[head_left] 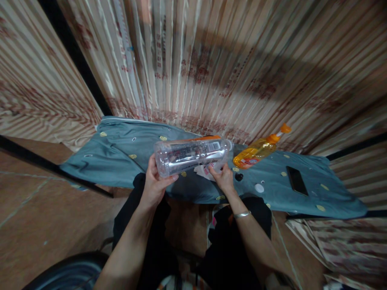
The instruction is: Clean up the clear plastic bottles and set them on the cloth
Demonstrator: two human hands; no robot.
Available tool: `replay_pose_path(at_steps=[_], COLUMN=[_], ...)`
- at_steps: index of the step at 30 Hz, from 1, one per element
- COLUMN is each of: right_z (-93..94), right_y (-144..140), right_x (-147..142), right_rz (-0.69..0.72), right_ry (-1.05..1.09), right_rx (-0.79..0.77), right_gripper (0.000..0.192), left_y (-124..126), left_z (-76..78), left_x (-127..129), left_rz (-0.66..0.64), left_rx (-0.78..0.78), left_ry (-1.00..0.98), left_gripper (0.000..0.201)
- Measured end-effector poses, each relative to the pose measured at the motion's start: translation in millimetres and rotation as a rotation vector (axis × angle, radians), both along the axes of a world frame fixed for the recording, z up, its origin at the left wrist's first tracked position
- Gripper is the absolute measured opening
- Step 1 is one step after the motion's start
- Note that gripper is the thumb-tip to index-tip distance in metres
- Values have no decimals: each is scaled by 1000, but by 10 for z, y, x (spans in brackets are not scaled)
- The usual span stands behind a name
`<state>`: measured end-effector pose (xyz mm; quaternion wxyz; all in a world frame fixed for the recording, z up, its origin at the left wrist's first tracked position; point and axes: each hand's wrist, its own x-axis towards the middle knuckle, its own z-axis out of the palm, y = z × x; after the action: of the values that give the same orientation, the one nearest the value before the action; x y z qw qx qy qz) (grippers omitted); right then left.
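Note:
A large clear plastic bottle (190, 155) lies on its side in the air above the cloth, its uncapped-looking neck pointing right. Around its base end, my left hand (155, 183) is closed, thumb along the lower side. My right hand (222, 177) is at the neck end, fingers closed on a crumpled white tissue (205, 172) pressed against the bottle's lower side. Just right of the neck, a pump bottle of orange-yellow liquid (255, 152) leans with its orange pump up and right. A small black cap (238, 177) lies close to my right hand.
A blue-grey patterned cloth (117, 157) covers the narrow table. On its right part lie a white round lid (259, 188) and a black phone (297, 180). Striped curtains (211, 80) hang directly behind, with dark metal poles (78, 60) at the sides. A black round object (69, 274) stands at lower left.

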<state>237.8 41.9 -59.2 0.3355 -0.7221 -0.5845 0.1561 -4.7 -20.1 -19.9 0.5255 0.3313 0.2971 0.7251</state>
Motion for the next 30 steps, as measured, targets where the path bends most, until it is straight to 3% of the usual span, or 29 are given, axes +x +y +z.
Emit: replay_pose_path(at_steps=[14,30], right_z=[-39,-129], right_y=[14,51], right_x=[54,102], right_rz=[31,26], right_ry=[25,9], right_rx=[-15,-4], right_gripper=[56,45], left_y=[-20,-14], left_z=[1,1], left_x=[-7,-10], left_rz=[7,-1], left_rx=[-3,22], left_ry=[61,68], left_gripper=[84,77])
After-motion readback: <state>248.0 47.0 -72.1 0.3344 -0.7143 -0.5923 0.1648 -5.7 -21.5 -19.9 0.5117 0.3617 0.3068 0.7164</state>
